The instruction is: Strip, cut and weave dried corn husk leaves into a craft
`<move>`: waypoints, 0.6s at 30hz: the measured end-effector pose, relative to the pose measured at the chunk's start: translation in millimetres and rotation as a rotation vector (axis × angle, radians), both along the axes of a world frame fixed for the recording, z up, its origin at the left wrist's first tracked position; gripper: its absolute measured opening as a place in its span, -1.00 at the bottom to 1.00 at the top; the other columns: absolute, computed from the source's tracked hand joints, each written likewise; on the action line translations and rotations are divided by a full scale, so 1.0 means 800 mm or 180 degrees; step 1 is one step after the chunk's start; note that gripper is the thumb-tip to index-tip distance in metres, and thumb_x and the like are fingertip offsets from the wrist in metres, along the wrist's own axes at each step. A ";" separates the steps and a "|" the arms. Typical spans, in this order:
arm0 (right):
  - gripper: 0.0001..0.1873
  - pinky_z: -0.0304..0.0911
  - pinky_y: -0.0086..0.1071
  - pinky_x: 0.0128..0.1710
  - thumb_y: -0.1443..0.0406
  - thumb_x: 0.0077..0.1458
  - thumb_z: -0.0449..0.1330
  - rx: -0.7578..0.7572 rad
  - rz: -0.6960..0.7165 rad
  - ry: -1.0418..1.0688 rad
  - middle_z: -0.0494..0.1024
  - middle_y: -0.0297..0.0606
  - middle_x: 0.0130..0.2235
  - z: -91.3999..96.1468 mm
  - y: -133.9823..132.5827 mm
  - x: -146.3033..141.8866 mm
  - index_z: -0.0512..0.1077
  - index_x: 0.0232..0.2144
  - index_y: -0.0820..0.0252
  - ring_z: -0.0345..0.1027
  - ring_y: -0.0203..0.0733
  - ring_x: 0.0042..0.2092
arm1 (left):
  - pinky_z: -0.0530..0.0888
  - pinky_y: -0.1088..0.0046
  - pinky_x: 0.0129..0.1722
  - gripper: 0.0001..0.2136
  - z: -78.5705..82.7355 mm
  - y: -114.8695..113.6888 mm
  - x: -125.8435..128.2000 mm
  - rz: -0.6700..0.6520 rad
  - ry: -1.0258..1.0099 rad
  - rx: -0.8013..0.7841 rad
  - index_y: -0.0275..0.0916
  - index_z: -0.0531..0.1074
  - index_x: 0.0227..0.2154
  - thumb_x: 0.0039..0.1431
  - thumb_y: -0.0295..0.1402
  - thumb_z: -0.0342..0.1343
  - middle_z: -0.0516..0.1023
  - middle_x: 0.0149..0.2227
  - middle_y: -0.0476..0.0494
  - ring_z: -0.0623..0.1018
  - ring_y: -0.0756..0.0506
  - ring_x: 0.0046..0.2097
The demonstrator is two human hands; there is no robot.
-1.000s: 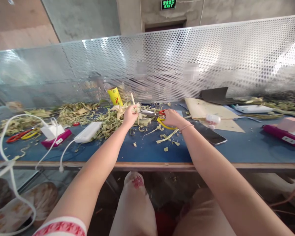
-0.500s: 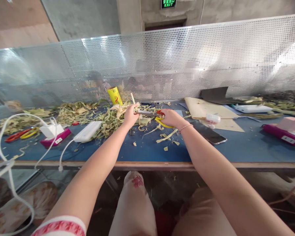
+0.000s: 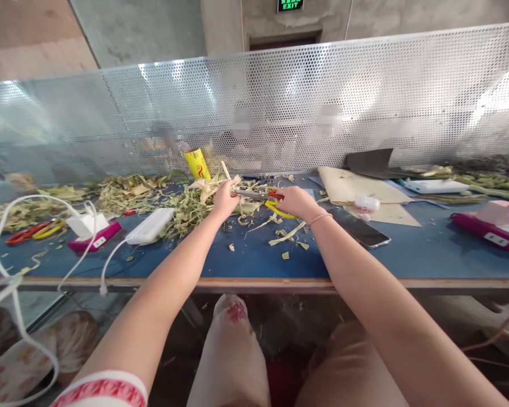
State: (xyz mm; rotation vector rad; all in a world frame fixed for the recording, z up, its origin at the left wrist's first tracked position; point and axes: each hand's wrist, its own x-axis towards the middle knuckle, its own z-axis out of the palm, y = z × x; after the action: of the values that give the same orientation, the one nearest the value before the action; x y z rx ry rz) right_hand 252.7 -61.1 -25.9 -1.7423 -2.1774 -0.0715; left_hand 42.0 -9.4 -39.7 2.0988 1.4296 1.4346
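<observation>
My left hand (image 3: 224, 199) is closed round a pale dried leaf strip (image 3: 226, 171) that sticks up and back from my fist. My right hand (image 3: 296, 202) grips scissors (image 3: 266, 199) with red and yellow handles; their metal blades point left and meet the strip right at my left fingers. Both hands are held over the far middle of the blue table (image 3: 254, 257). Cut leaf scraps (image 3: 287, 236) lie on the table just below my right hand.
A heap of dried leaves (image 3: 152, 195) runs along the back left. A yellow tube (image 3: 198, 164), white power bank (image 3: 151, 226), pink device (image 3: 94, 238) with white cables, spare scissors (image 3: 29, 232), phone (image 3: 362, 233), cardboard sheet (image 3: 360, 192) and another pink device (image 3: 490, 230) lie about. A perforated metal screen (image 3: 365, 107) closes the back.
Both hands have stayed in place; the scissor blades have worked slightly at the strip, whose upper end has tilted a little to the left.
</observation>
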 end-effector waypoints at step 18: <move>-0.73 0.07 -0.41 -0.46 0.10 -0.04 0.07 -0.0133 -0.0277 -0.0271 0.48 -0.21 -0.38 0.010 -0.005 0.005 0.42 -0.46 0.14 0.33 -0.17 -0.36 | 0.47 0.40 -0.27 -0.57 -0.002 0.001 -0.001 0.0028 0.0005 -0.0023 -0.27 0.37 -0.15 -0.21 -0.58 0.12 0.36 -0.02 -0.21 0.42 0.10 -0.49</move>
State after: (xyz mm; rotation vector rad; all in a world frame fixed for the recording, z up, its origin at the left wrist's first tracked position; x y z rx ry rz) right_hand 256.9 -65.0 -18.2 -1.8896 -2.1758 -0.1248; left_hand 40.9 -8.7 -41.1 2.0922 1.4440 1.4292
